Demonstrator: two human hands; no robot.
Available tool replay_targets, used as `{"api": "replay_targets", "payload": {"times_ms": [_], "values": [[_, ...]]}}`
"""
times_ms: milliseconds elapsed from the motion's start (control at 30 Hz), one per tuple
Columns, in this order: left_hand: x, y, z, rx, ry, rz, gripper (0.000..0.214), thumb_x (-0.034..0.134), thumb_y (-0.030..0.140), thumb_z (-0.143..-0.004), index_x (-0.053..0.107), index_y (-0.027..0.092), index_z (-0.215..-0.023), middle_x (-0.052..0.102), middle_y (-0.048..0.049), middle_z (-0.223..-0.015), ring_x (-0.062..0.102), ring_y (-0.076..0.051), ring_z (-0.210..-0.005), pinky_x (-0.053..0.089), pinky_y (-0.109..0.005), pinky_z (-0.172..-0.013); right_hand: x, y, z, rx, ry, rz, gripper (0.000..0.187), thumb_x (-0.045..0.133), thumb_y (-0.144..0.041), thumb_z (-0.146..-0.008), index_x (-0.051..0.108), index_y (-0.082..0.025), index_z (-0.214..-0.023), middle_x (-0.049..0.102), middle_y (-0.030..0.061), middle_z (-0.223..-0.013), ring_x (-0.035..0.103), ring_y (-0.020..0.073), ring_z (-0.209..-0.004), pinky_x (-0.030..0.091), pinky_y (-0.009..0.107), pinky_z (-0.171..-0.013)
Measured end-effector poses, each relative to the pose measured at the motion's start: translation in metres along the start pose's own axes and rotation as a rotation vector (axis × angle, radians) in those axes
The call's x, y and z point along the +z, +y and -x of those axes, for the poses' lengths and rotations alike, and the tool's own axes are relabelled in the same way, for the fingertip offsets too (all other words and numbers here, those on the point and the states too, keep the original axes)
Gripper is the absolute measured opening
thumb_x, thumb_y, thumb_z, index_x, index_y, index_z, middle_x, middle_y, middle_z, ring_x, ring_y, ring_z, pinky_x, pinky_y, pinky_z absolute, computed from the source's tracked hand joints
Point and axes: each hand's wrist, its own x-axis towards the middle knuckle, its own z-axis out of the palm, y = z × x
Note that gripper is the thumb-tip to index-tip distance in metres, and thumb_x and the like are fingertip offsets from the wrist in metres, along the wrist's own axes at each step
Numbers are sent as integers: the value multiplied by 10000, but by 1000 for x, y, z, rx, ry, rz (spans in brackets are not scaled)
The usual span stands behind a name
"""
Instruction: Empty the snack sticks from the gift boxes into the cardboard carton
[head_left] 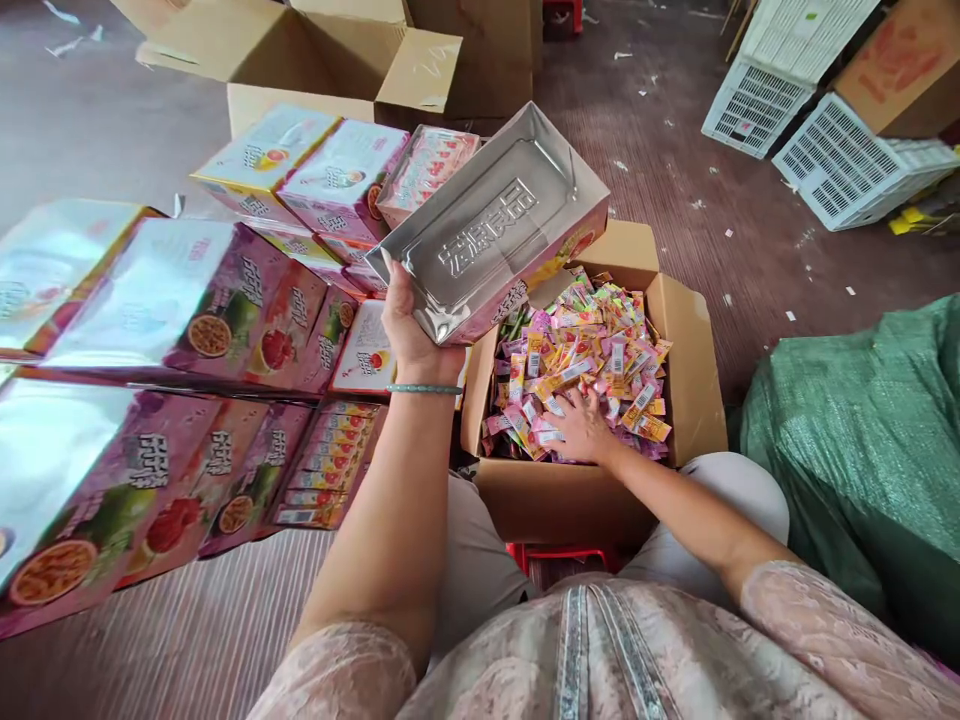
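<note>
Silver-faced box (491, 235): long rectangular block, shiny face with raised characters and a rounded outline pressed in; glossy color-printed side. Sachets (592, 350): flat, slim, crinkly, mostly pink, yellow and orange. Green sack (862, 430) at right is woven, creased, with a sheen. Bead bracelet (425, 390) on the left wrist, lacy pale sleeve (840, 610) on the right arm.

From my head feed, the silver-faced box is up in my left hand (420, 320), which grasps its near-left end; thumb at the edge, other fingers hidden. Long axis runs from lower left to upper right; silver face toward the camera, printed side toward the sachets. In my view it overlaps the far-left corner of the cardboard box; I can't tell the height.

My right hand (581, 425) lies on the sachets, fingers spread; can't tell if it pinches any.

Cardboard box (566, 500): between the knees, flaps out, heaped with sachets. Printed cartons (157, 290) stand stacked at left, tops glossy white. Brown carton (416, 75) behind them has its flaps spread; I can't see its bottom. Slatted white crates (847, 160) upper right.
</note>
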Motion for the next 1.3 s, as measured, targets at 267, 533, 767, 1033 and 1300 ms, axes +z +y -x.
{"api": "replay_targets", "payload": {"times_ms": [267,533,767,1033,1300], "values": [[6,9,3,-12,84,224,398,444,378,-1150,704,186,-1381,746,-41,-1462,606,-245,-1491,493,-493,-1299,-22,-18,31,-26,52,-53,699,643,-666,-1034,577,-312,-1634,407,177,-1731,437,420,-1492,448,639,-1190],[-3,15,11,-25,155,178,335,511,383,-1115,773,176,-1130,803,-61,-1328,599,-273,-1494,477,-469,-1303,-3,61,-27,283,179,90,626,540,-524,-1108,457,-379,-1711,194,124,-1849,153,549,-1649,220,901,-1207],[-13,10,14,-48,156,101,379,507,410,-1118,798,197,-1001,834,-40,-1227,667,-266,-1408,518,-451,-1264,-8,107,-102,370,260,77,656,465,-463,-1122,358,-348,-1759,174,137,-1855,108,530,-1670,210,915,-1199],[-30,8,3,-68,150,2,327,589,509,-1070,784,281,-1200,810,19,-1325,550,-275,-1549,501,-500,-1298,-14,151,-118,419,105,-46,705,339,-614,-1154,283,-306,-1786,47,149,-1871,50,462,-1707,147,862,-1259],[-8,-3,7,-138,27,93,509,682,647,-981,738,285,-1335,776,-79,-1387,582,-345,-1515,566,-549,-1215,-38,118,-44,506,-78,-140,758,422,-688,-1112,348,-311,-1765,161,146,-1856,96,426,-1723,214,815,-1287]]}}
